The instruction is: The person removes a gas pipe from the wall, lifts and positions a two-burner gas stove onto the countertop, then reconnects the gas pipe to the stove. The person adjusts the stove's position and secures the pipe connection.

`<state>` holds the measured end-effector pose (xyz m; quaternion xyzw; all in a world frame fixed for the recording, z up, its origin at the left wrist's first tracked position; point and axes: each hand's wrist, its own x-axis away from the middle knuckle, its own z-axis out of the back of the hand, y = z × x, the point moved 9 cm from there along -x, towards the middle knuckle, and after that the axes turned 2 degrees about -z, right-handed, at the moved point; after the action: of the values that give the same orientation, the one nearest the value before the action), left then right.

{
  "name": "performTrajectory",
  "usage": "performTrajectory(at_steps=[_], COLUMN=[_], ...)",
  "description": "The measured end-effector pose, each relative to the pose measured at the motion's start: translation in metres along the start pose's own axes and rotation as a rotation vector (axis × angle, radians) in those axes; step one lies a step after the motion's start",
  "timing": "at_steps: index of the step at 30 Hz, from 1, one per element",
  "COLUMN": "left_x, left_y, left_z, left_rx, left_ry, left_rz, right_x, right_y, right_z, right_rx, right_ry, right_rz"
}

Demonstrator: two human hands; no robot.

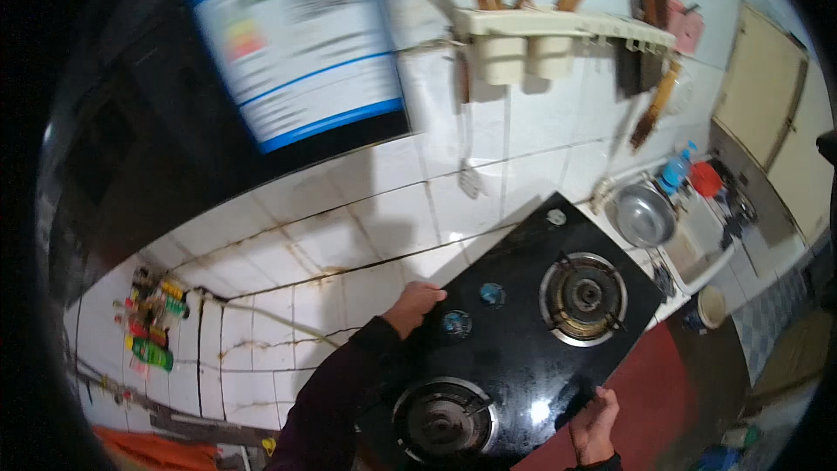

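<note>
A black glass-topped two-burner gas stove (532,364) is tilted across the middle of the view, held between my hands. My left hand (417,307) is closed on its edge nearest the wall, close to two blue-marked knobs (456,324). On the opposite edge my right hand (595,427) grips the stove, its fingertips partly hidden. One round burner (583,298) with a metal ring lies toward the far right corner. The other burner (443,419) is at the near left, beside my left sleeve. What lies beneath the stove is mostly hidden.
A sink (695,266) with a metal pot (645,215) stands at the right. A pale hose (283,321) crosses the tiled counter. Several bottles (151,352) stand at far left. A labelled dark appliance (157,148) overhangs the left. A utensil rack (558,24) hangs on the wall.
</note>
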<state>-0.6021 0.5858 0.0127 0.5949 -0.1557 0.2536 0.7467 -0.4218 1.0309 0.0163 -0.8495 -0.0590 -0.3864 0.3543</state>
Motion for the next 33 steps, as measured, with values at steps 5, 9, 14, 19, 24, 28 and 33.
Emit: performTrajectory(at_steps=[5, 9, 14, 19, 24, 28, 33], left_x=[0.012, 0.025, 0.061, 0.067, 0.064, 0.058, 0.094], left_y=[0.035, 0.018, 0.005, -0.023, -0.027, -0.05, -0.031], left_z=[-0.006, 0.024, 0.032, 0.045, 0.048, 0.057, 0.05], left_rx=[-0.692, -0.188, 0.039, 0.203, -0.196, -0.097, -0.981], left_ry=[0.066, 0.279, 0.287, 0.297, 0.228, 0.282, 0.299], left_rz=[-0.489, -0.291, -0.233, -0.156, -0.576, -0.453, -0.804], right_x=[-0.006, -0.021, -0.014, -0.027, -0.059, -0.077, -0.071], right_y=[0.0, -0.02, -0.036, -0.047, -0.047, -0.05, -0.046], right_z=[-0.004, 0.002, -0.023, -0.042, -0.026, -0.022, -0.03], right_rx=[0.013, 0.001, 0.079, 0.218, 0.289, 0.322, 0.396], right_ry=[-0.256, -0.175, -0.22, -0.25, -0.298, -0.388, -0.362], right_rz=[-0.094, -0.042, -0.108, -0.037, -0.068, -0.115, -0.1])
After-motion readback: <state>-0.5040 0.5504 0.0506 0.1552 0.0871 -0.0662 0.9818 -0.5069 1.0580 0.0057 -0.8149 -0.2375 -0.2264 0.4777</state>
